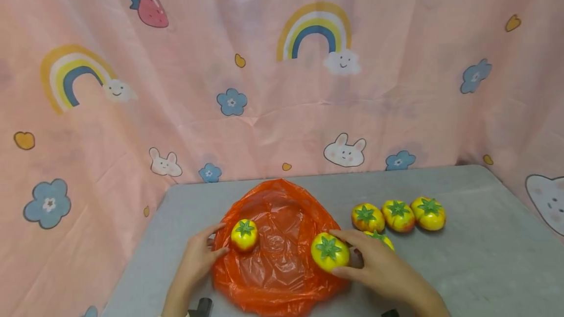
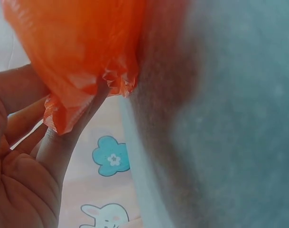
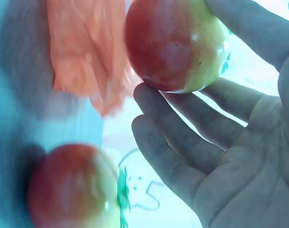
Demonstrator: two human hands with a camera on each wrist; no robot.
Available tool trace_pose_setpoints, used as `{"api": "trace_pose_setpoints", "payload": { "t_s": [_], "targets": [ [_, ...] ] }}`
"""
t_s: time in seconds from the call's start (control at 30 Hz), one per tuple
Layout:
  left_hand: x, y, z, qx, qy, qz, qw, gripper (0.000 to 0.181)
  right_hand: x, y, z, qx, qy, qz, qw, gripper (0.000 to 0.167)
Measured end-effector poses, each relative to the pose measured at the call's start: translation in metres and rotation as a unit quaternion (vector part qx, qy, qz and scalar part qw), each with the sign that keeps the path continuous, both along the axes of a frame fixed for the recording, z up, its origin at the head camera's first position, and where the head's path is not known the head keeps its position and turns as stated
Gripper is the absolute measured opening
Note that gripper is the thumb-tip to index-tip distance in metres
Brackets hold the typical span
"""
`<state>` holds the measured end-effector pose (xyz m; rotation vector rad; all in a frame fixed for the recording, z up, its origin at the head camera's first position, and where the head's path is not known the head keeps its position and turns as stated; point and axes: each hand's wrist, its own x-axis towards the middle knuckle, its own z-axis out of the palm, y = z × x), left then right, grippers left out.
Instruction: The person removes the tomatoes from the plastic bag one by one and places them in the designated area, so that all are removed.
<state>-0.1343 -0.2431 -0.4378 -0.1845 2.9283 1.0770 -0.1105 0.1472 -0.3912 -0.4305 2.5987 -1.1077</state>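
An orange-red plastic bag [image 1: 282,275] lies spread with its mouth open on the grey table. One yellow-and-red tomato [image 1: 244,235] with a green star-shaped top sits inside it at the left. My left hand [image 1: 198,256] pinches the bag's left edge; its thumb and fingers lie around the gathered plastic [image 2: 73,52] in the left wrist view. Between thumb and fingers, my right hand [image 1: 379,265] holds another tomato [image 1: 329,252] over the bag's right edge. The right wrist view shows this tomato's red underside [image 3: 163,47].
Three tomatoes stand in a row [image 1: 398,215] right of the bag. Another tomato [image 1: 384,239], partly hidden by my right hand, is just in front of them. A pink patterned curtain [image 1: 264,131] hangs behind the table [image 1: 476,253].
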Motion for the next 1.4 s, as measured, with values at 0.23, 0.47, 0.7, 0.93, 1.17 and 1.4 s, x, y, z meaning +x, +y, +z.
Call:
{"api": "trace_pose_setpoints", "payload": {
  "t_s": [0.23,0.47,0.7,0.93,1.17,1.4],
  "targets": [
    [0.001,-0.001,0.0,0.005,0.005,0.0,1.0,0.06,-0.005,0.026,-0.001,0.016,0.004,-0.016,0.9997,0.073],
    [0.0,-0.001,-0.002,0.007,0.013,-0.002,0.9999,0.057,-0.009,0.057,0.001,0.033,0.042,-0.014,0.9985,0.074],
    [0.0,-0.001,-0.004,0.0,0.026,-0.006,0.9997,0.052,-0.014,0.089,0.0,0.058,0.043,-0.042,0.9965,0.079],
    [0.0,-0.001,-0.004,-0.006,0.03,-0.008,0.9995,0.052,-0.018,0.11,-0.006,0.074,0.033,-0.062,0.9947,0.08],
    [-0.001,-0.002,-0.004,0.012,0.041,-0.008,0.9991,0.053,-0.021,0.128,-0.011,0.089,0.0,-0.084,0.9925,0.084],
    [-0.001,-0.002,-0.003,-0.001,0.05,0.001,0.9988,0.046,-0.026,0.142,-0.017,0.091,-0.023,-0.087,0.9918,0.083]
  ]
}}
